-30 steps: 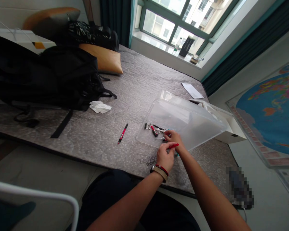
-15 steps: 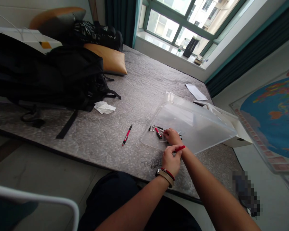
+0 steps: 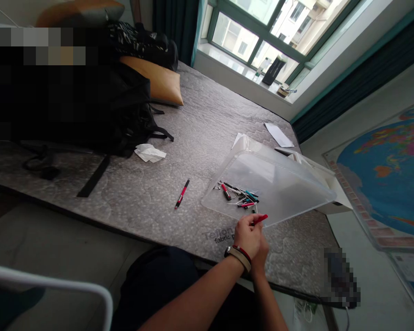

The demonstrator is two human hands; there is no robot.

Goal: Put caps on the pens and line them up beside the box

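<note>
left hand (image 3: 246, 235) in a pinching grip, right hand (image 3: 262, 252) partly hidden behind it, both forearms (image 3: 207, 289) stretched forward

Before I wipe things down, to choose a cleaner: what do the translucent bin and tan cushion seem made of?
Translucent bin: probably plastic, smooth and cloudy; the grey cover shows hazily through its base.
Tan cushion: perhaps leather or imitation leather, smooth with a soft sheen; which is unclear.
</note>
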